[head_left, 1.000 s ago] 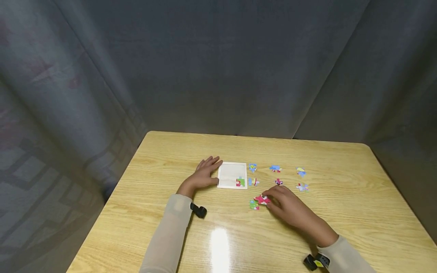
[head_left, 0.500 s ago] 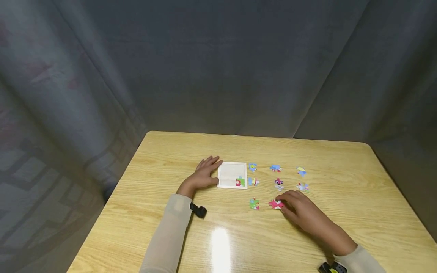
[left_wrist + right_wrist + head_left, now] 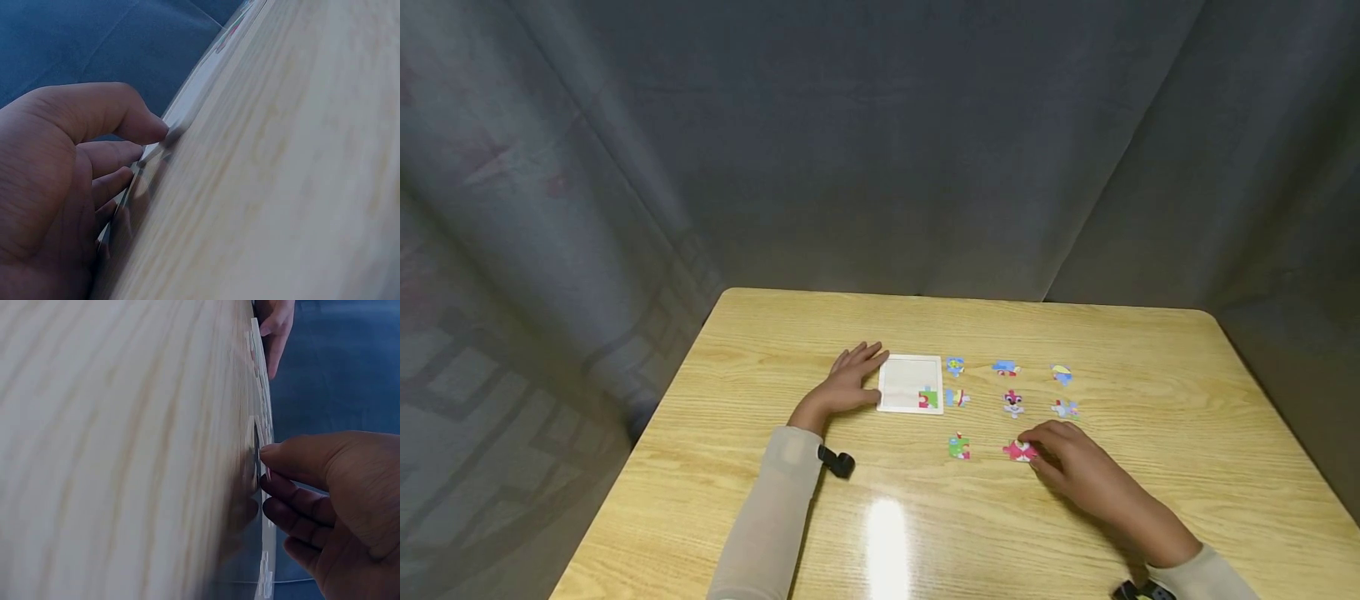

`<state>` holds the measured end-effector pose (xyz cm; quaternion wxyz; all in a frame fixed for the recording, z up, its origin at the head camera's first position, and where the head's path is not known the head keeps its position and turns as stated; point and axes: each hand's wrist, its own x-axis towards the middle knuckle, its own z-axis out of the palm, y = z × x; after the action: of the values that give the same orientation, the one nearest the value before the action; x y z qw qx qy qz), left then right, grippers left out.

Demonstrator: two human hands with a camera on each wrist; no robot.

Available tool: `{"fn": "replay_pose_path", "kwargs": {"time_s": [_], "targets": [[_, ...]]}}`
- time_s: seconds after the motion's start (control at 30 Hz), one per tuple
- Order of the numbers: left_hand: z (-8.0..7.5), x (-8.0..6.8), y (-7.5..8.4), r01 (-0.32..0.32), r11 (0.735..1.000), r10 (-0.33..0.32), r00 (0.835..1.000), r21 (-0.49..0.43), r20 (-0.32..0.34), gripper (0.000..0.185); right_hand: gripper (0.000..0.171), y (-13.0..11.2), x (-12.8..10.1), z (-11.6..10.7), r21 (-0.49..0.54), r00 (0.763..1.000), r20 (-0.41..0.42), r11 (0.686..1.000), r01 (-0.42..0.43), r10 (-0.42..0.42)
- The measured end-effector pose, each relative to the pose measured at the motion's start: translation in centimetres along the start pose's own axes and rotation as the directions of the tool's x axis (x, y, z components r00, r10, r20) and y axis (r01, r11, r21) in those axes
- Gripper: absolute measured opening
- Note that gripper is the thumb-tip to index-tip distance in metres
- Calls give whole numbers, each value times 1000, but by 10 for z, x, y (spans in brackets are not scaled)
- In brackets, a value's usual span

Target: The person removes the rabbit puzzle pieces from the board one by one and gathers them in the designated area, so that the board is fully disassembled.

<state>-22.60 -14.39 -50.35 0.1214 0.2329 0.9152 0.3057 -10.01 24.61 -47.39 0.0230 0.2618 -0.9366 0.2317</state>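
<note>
Between the thumb and fingers of my right hand (image 3: 1090, 475), a pink and white jigsaw puzzle piece (image 3: 1018, 451) is pinched, low over the table. In the right wrist view the thumb and index fingertip (image 3: 270, 481) meet at the piece's edge. My left hand (image 3: 837, 390) rests with fingers spread at the left edge of a white square puzzle tray (image 3: 898, 379); the left wrist view has its thumb (image 3: 147, 125) on that edge. One green and red piece (image 3: 928, 400) lies in the tray's near right corner.
Loose puzzle pieces lie right of the tray: a green one (image 3: 958, 447) left of the pink piece, a face piece (image 3: 1012, 404) behind it, and several blue-toned ones, including a blue and yellow piece (image 3: 1062, 374). A dark curtain (image 3: 895, 167) hangs behind the wooden table (image 3: 775, 333).
My right hand has carried the pink puzzle piece rightward, away from the green piece, and lower toward the table. The face piece is now uncovered. My left hand has stayed at the tray.
</note>
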Motion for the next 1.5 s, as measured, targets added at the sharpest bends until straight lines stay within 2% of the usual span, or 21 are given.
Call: {"fn": "replay_pose_path", "kwargs": {"time_s": [0.77,1.2,1.5], "targets": [[-1,0,1,-11,1000,11,1000,-3,-3,81,26,4,-3,3,-47,999,-5,998,41,-41],[-1,0,0,-28,1000,28,1000,1,-4,81,29,0,-4,1,-35,998,-15,998,54,-55],[-1,-1,1,-29,1000,28,1000,-7,-4,81,32,-2,-2,-2,-21,999,44,1000,9,-8]]}}
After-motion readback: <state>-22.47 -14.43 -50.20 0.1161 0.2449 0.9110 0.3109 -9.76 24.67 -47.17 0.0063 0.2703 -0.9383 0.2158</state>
